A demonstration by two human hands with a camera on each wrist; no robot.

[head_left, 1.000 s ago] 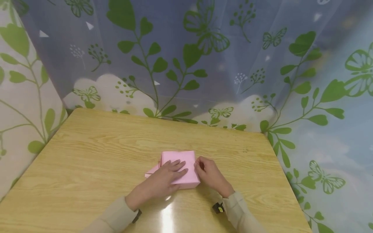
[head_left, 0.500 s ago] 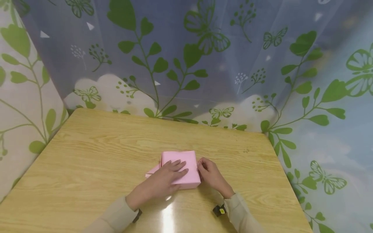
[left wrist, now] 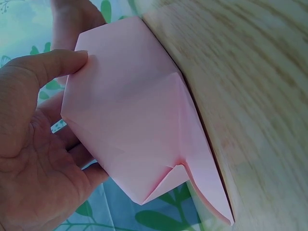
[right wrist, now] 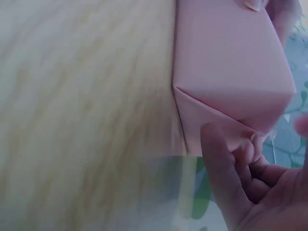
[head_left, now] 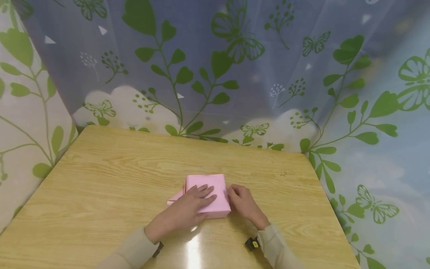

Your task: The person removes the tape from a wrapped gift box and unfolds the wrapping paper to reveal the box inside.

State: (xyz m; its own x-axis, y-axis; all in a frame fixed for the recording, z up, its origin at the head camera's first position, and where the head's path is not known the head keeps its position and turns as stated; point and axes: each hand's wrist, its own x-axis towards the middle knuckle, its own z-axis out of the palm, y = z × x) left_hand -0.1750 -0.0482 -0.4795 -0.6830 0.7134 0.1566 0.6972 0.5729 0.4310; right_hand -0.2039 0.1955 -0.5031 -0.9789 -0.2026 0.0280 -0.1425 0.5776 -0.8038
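Observation:
A box wrapped in pink paper [head_left: 219,192] lies on the wooden table. My left hand [head_left: 189,205] rests across its top with fingers spread, and the thumb [left wrist: 72,61] touches the near side in the left wrist view. A loose paper flap [left wrist: 195,144] sticks out at the box's left end. My right hand [head_left: 244,201] is at the right end. In the right wrist view its fingertips touch a slanted paper fold [right wrist: 197,113] there, with one finger [right wrist: 219,149] extended, others bent and the thumb apart.
The wood-grain table [head_left: 127,179] extends around the box. A curtain printed with leaves and butterflies [head_left: 198,74] hangs along the back and sides. Black wrist devices [head_left: 252,243] show at both sleeves.
My right hand has shifted slightly right and towards me along the box's right end. The left hand and the box have stayed in place.

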